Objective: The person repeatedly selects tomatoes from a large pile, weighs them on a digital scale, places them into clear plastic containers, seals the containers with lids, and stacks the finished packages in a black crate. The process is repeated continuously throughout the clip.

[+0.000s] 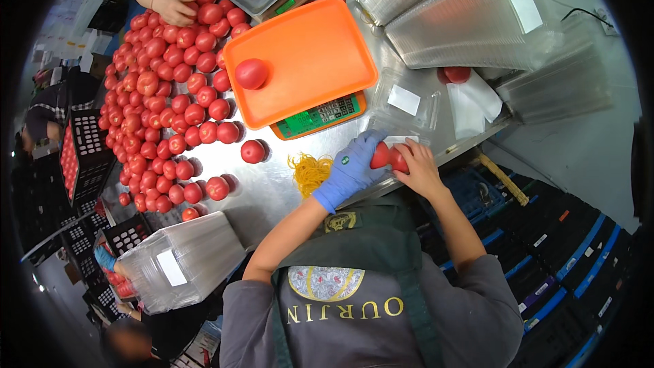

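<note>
My left hand [355, 163], in a blue glove, is closed around a red tomato [379, 155] near the table's front edge. Right beside it, my bare right hand [421, 170] has its fingers curled over another tomato [399, 159]. The two tomatoes sit against each other. Just beyond my hands lies a clear plastic container [417, 117] with a white label [404, 100]. An orange tray [320, 48] rests on a scale [317, 119] and holds a single tomato [251, 73]. Left of my gloved hand lies a heap of yellow rubber bands [310, 172].
Many loose tomatoes [163, 88] cover the left of the metal table [262, 187]; another person's hand [175, 9] reaches into them. Stacked clear containers stand at front left [197, 259] and far right [463, 20]. Dark crates [545, 252] are stacked below at right.
</note>
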Motion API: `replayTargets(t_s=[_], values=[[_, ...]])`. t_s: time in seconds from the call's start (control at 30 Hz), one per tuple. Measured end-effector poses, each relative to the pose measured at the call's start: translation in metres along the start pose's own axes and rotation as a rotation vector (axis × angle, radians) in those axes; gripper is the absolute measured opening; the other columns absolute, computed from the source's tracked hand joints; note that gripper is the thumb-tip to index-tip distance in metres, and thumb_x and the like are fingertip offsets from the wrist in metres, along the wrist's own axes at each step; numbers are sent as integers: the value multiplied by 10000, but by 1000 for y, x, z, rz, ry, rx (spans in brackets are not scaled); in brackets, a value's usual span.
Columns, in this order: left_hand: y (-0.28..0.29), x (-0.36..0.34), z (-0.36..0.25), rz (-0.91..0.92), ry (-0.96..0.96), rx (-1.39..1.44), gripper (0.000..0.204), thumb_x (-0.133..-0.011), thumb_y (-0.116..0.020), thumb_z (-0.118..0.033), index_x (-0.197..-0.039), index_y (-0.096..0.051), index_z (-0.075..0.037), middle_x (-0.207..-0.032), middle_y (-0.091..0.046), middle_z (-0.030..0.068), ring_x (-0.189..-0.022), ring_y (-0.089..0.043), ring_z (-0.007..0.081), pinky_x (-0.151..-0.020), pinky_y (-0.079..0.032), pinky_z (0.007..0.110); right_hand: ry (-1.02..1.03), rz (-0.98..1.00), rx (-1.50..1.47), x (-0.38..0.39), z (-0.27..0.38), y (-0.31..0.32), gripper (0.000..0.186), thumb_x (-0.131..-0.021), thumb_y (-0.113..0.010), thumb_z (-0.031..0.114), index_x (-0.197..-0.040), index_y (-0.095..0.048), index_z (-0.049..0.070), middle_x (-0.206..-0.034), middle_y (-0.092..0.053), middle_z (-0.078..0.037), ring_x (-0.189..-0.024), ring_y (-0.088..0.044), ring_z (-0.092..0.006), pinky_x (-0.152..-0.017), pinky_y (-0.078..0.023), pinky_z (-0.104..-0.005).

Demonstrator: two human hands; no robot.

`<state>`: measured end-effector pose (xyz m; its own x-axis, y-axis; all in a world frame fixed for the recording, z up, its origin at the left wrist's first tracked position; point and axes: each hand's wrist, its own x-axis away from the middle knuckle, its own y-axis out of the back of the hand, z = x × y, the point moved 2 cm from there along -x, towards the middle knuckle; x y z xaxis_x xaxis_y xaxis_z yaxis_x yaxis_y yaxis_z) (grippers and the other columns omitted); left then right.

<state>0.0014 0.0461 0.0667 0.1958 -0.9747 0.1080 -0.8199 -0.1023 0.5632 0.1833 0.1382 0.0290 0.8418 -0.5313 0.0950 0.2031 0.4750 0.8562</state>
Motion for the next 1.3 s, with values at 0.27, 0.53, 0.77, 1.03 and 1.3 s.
replayTargets(t_s=[0.27, 0.53, 0.77, 1.03, 1.3], values=[[2, 8, 0, -3, 60, 63, 744, -692, -798, -251, -1344, -458, -138, -1139, -516, 150, -1061, -536, 318, -887, -477, 379, -42, -163, -22, -19, 20, 29, 599, -604, -774, 189, -1163, -566, 137, -1094, -517, -126, -1030, -506, -328, -879, -410, -429], [-19, 1, 3, 69, -79, -64, 685, -723, -757, -294, -1326, -468, -150, -1302, -439, 199, -1164, -468, 375, -935, -458, 428, -207, -64, 113, 8, 20, 3, 580, -653, -774, 256, -1178, -571, 114, -1111, -537, -131, -1042, -506, -313, -938, -355, -428], [-46, 2, 27, 14, -276, -267, 775, -701, -740, -293, -1402, -416, -225, -1264, -464, 252, -1140, -479, 419, -954, -418, 484, -100, -103, 229, -4, 7, 6, 411, -728, -726, 265, -1076, -632, 67, -1159, -540, -185, -1097, -492, -336, -979, -317, -472], [-89, 1, 73, -157, -254, -288, 537, -714, -693, -362, -1159, -575, -84, -1176, -543, 199, -1071, -516, 355, -919, -411, 436, 420, -293, -193, -217, 193, 27, 496, -747, -720, 167, -1213, -562, 111, -1252, -499, -164, -1166, -482, -349, -979, -398, -454], [-44, 27, 44, -66, -179, -347, 564, -802, -626, -272, -1316, -467, -103, -1386, -401, 201, -1268, -400, 376, -1059, -328, 448, 172, 61, -1079, -272, 187, -32, 480, -870, -608, 299, -1253, -474, 42, -1133, -581, -181, -952, -605, -297, -802, -506, -403]])
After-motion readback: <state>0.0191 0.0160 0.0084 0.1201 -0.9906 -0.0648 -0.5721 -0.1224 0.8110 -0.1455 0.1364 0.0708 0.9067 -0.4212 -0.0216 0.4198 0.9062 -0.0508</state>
